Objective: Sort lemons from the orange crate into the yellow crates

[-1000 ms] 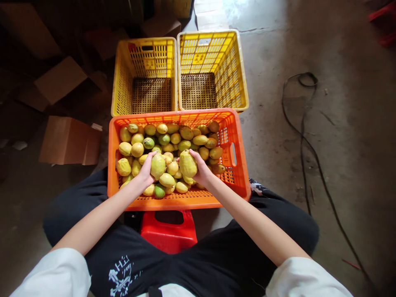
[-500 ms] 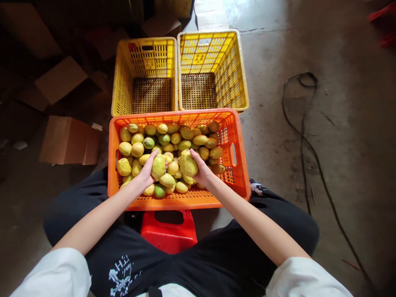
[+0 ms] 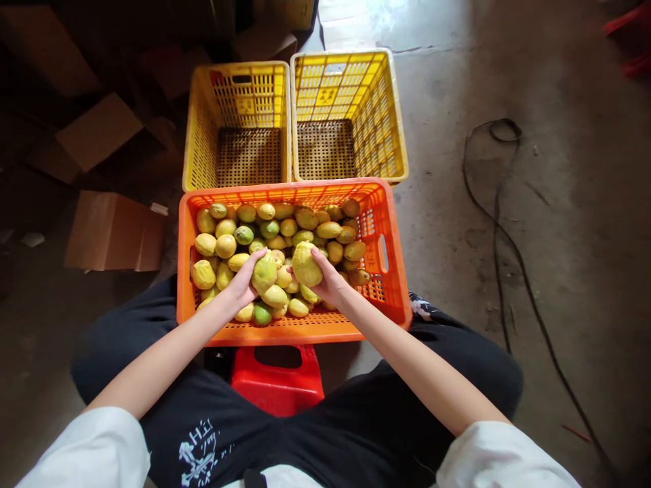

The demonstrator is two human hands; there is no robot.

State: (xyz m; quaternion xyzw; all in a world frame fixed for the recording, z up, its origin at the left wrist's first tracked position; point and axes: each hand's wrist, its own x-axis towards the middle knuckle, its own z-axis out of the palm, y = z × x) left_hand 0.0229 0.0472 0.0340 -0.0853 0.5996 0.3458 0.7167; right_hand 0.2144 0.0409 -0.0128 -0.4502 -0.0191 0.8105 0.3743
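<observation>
My left hand (image 3: pixel 245 283) is wrapped round a greenish-yellow lemon (image 3: pixel 265 274), its thumb lying on top. In my right hand (image 3: pixel 330 282) sits a large, bumpy yellow lemon (image 3: pixel 306 265), gripped between the thumb and the fingers beneath. Both lemons are held above an orange plastic crate (image 3: pixel 300 333) with slotted walls, a short way apart from each other. Inside the crate lie many loose lemons (image 3: pixel 226 246), mostly yellow, with a few green ones such as the green lemon (image 3: pixel 262 314) near the front wall. The fingers under both held lemons are mostly hidden.
Beyond the orange crate stand two yellow slotted crates, a left one (image 3: pixel 186 135) and a right one (image 3: pixel 400 129), their bottoms showing. A red stool (image 3: pixel 277 393) is between my legs. Cardboard boxes (image 3: pixel 114 230) lie at left; a dark cable (image 3: pixel 529 291) runs across the floor at right.
The right-hand lemon has shifted slightly left and up, and the left-hand lemon slightly right, turning a little. Both stay in hand; the crates have not moved.
</observation>
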